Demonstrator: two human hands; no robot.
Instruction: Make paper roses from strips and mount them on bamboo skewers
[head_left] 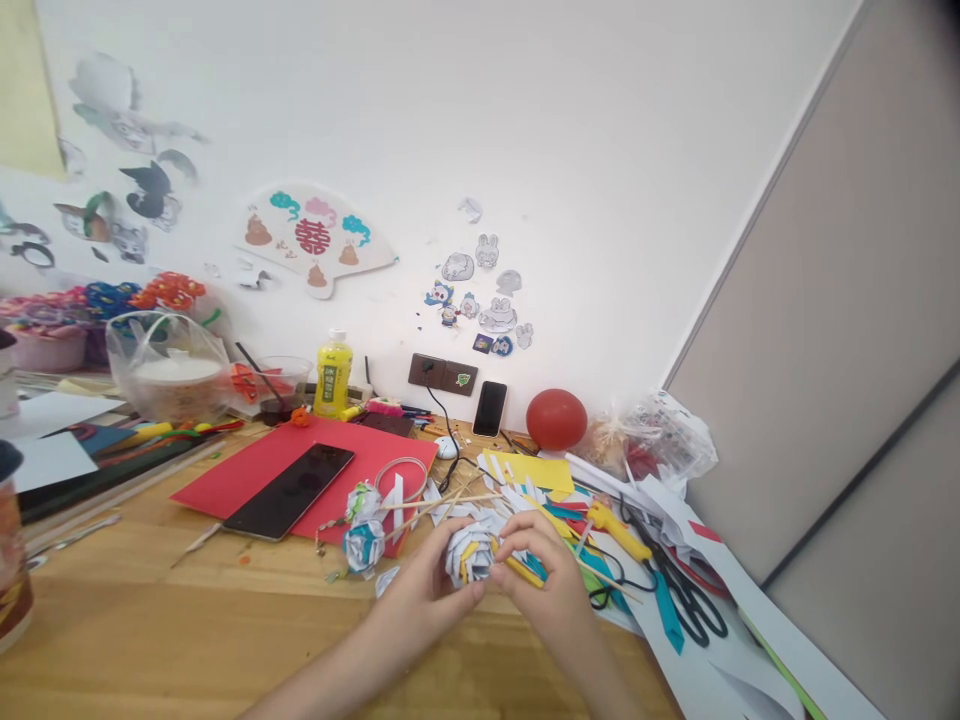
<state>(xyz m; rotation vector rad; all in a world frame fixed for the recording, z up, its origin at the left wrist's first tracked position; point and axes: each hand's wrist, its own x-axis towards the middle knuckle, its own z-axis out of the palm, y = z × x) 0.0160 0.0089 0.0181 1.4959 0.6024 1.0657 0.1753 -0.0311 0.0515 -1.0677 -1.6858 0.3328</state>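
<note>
A white and yellow paper flower (469, 553) is held above the wooden table (315, 630), its layered petals facing me. Around its left side my left hand (427, 585) is wrapped, thumb below it. My right hand (541, 572) pinches the flower's right edge, near a yellow strip that runs to the right. Two more paper flowers, one blue and white (364, 546), one green and white (362, 502), lie just left of my left hand, with thin wooden sticks.
A black tablet (291, 492) rests on red paper (397, 445) at the left. Scissors (686, 590), a yellow glue gun (619, 530) and paper scraps crowd the right. Behind stand a yellow bottle (333, 378), a phone (490, 409) and a red balloon (556, 419).
</note>
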